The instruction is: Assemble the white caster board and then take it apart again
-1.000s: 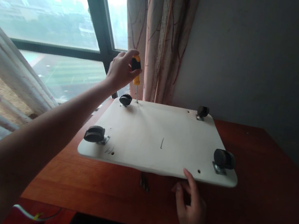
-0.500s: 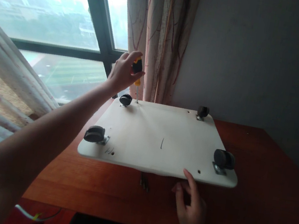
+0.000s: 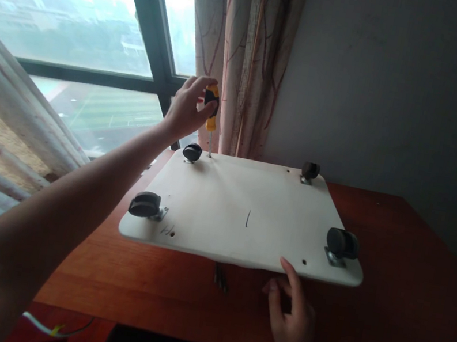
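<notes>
My left hand (image 3: 191, 105) is closed around the yellow and black handle of a screwdriver (image 3: 210, 106). The screwdriver stands nearly upright, its tip down at a hole near the far left corner of a white board (image 3: 245, 203). Black casters (image 3: 192, 152) on metal plates are fixed at the board's corners, and more holes show along its edges. At the near edge, right of the middle, my right hand (image 3: 294, 316) rests its index fingertip on the board. Its fingers are apart; those below the edge are partly hidden.
The board is raised over a reddish-brown wooden table (image 3: 139, 284). Several small screws (image 3: 220, 279) lie under its near edge. A window (image 3: 100, 44) and curtains (image 3: 246, 63) are behind and to the left, a grey wall (image 3: 390, 93) to the right. A cable (image 3: 48, 329) runs at the lower left.
My left hand's fingers have turned about the screwdriver handle, so more of its yellow part shows. The board and my right hand stay in place.
</notes>
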### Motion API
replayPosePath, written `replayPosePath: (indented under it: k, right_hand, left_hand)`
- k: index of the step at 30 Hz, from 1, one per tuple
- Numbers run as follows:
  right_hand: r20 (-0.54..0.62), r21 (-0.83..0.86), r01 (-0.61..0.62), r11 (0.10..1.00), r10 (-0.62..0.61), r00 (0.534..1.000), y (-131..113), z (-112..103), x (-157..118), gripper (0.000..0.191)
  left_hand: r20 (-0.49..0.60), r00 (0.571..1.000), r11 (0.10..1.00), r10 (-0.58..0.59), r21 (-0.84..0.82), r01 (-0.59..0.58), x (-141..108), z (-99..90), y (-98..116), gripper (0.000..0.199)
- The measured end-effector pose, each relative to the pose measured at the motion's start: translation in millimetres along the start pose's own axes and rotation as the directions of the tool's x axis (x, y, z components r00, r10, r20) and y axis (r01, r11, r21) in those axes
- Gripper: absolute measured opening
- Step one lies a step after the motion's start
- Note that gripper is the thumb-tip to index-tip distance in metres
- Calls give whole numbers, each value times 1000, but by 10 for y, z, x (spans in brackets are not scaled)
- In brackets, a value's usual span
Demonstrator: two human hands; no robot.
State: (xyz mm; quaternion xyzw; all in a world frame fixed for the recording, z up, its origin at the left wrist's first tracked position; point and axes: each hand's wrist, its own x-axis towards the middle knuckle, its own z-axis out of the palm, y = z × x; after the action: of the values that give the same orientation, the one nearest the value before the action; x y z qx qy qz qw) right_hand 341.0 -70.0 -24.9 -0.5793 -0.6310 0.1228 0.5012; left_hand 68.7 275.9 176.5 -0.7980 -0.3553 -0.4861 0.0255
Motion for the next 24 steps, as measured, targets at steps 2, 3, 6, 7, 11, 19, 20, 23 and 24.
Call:
replayPosePath:
  k: [2, 3, 6, 7, 11, 19, 20, 23, 24]
  right_hand:
    - [1, 0, -6, 1000, 6, 1000, 2, 5, 6, 45]
    - [-1, -1, -8, 1000, 8, 1000, 2, 7, 9, 45]
    - [-2, -4, -11, 1000, 11, 1000, 4, 11, 14, 45]
    - [-1, -3, -11, 1000, 11, 1000, 5, 11, 12, 45]
    - [-2, 3, -15, 1000, 15, 1000, 7, 7, -5, 45]
    - [-2, 0, -6, 1000, 6, 1000, 6, 12, -1, 44]
    - [0, -1, -7, 1000, 7, 1000, 4, 12, 2, 44]
    - [-2, -8, -13, 1000, 13, 1000, -5, 9, 10, 44]
    - [-4, -10, -12, 1000, 12, 1000, -8, 8, 13, 44]
  left_hand:
    - [62, 998, 995, 0, -101, 6, 9, 31, -30, 53]
    - [80, 997, 992, -9, -124, 19, 10, 43, -36, 56]
    - [52, 997, 998, -55, -41, 57, 2, 50, -8, 59]
    - [22, 997, 998, -67, 12, 67, -3, 45, 11, 58]
    - [-36, 997, 996, -64, 54, 66, -12, 46, 34, 52]
    - [9, 998, 998, -60, 28, 60, -4, 50, -27, 62]
    - [-15, 998, 995, -61, 75, 61, -11, 41, -15, 61]
    - [-25, 999, 996, -36, 78, 38, -26, 39, -2, 63]
    - [-5, 1000, 999, -29, 34, 30, -27, 45, -7, 65]
